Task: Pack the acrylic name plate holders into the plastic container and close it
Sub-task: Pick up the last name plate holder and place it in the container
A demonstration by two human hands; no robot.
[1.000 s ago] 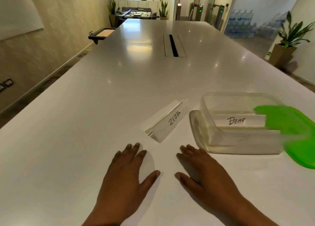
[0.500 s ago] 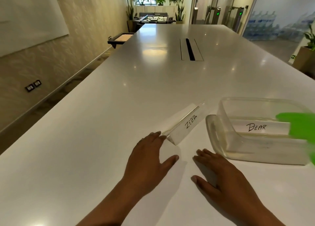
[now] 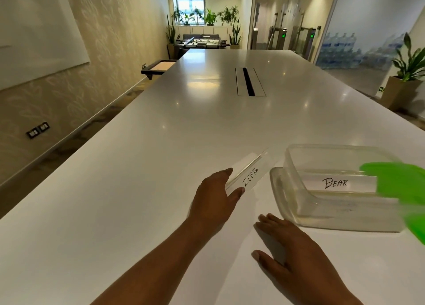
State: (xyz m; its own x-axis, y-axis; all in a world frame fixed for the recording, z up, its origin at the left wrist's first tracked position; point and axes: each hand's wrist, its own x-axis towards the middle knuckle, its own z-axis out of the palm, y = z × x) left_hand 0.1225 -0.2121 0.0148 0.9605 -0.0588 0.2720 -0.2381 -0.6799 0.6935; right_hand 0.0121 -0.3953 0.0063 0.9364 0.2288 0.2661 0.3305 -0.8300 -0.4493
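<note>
A clear acrylic name plate holder marked ZEBRA (image 3: 251,172) lies on the white table (image 3: 142,189), left of the container. My left hand (image 3: 215,200) grips its near end, thumb on the front face and fingers behind. The clear plastic container (image 3: 338,210) stands to the right with a second holder marked BEAR (image 3: 335,183) inside it. A green lid (image 3: 400,189) rests against the container's right side, partly cut off by the frame edge. My right hand (image 3: 292,251) lies flat on the table, fingers spread, just in front of the container.
A cable slot (image 3: 248,82) is set into the table farther back. A wall runs along the left, a black tray (image 3: 158,66) sits past the table's left edge, and a potted plant (image 3: 407,74) stands at the right.
My left hand has slid forward from flat on the table and taken hold of the ZEBRA holder's near end. The right hand has stayed flat. The view has shifted left.
</note>
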